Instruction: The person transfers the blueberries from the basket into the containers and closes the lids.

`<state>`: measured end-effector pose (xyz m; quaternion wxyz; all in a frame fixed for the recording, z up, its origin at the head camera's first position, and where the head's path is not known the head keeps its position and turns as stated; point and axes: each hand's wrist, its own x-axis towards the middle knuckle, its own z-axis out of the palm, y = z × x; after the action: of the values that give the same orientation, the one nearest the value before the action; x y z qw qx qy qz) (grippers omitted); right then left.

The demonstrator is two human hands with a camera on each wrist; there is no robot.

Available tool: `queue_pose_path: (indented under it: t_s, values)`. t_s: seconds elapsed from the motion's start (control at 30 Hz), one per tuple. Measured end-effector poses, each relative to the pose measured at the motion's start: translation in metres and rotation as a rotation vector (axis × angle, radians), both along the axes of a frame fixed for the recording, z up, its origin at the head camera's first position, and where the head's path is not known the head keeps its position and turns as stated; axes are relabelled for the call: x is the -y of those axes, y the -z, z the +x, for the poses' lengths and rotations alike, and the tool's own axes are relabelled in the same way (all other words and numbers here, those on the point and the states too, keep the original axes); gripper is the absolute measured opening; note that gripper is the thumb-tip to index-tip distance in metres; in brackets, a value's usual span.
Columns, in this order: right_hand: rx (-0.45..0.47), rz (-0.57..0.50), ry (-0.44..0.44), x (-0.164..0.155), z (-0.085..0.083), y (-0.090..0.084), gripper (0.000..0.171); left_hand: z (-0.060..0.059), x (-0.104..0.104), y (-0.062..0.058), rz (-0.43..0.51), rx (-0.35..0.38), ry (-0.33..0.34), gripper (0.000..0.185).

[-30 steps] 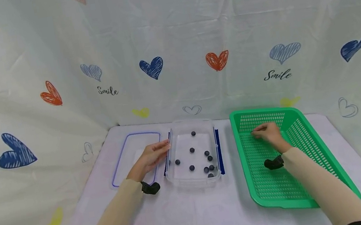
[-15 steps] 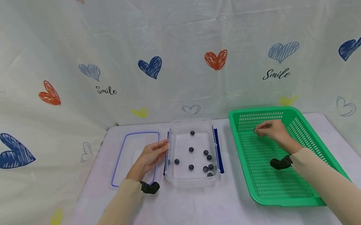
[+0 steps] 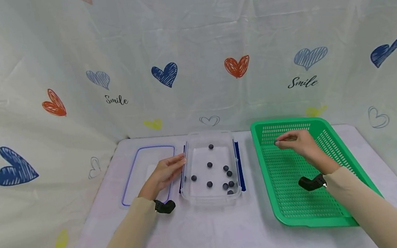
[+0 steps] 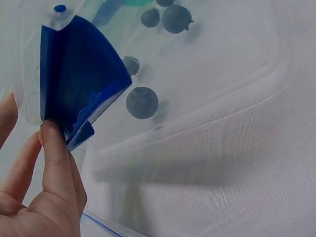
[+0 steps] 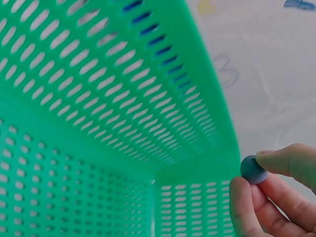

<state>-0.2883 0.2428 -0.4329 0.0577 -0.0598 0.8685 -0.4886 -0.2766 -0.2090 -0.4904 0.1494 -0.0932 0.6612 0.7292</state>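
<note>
R hand (image 3: 300,145) fingers (image 5: 291,165) pinched one blueberry (image 5: 253,170) at tips, over far end of green basket (image 3: 347,152) | L hand (image 3: 163,174) fingers flat vs clear container (image 3: 215,197) side by blue latch (image 4: 81,81), holding nothing | berry prob. light, soft, bruisable: light pinch across middle

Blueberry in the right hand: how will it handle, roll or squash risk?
The blueberry looks small and round, so it would probably roll if dropped on the green basket floor. The right hand pinches it with fingertips only; it is likely light. Probably soft, so a hard squeeze may bruise it.
</note>
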Motion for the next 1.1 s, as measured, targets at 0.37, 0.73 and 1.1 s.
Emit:
queue_pose_path:
  t_s: [0.37, 0.73, 1.1]
  values:
    - [-0.018, -0.105, -0.089, 0.024, 0.009, -0.026, 0.04, -0.001, 0.0, 0.002, -0.001, -0.005, 0.004, 0.05]
    - [0.004, -0.156, -0.124, 0.055, 0.006, -0.03, 0.036, 0.002, -0.001, 0.004, -0.026, 0.005, 0.021, 0.051]
    - [0.025, -0.194, -0.138, 0.098, -0.003, -0.038, 0.034, -0.002, 0.0, 0.004, -0.006, -0.013, 0.016, 0.051]
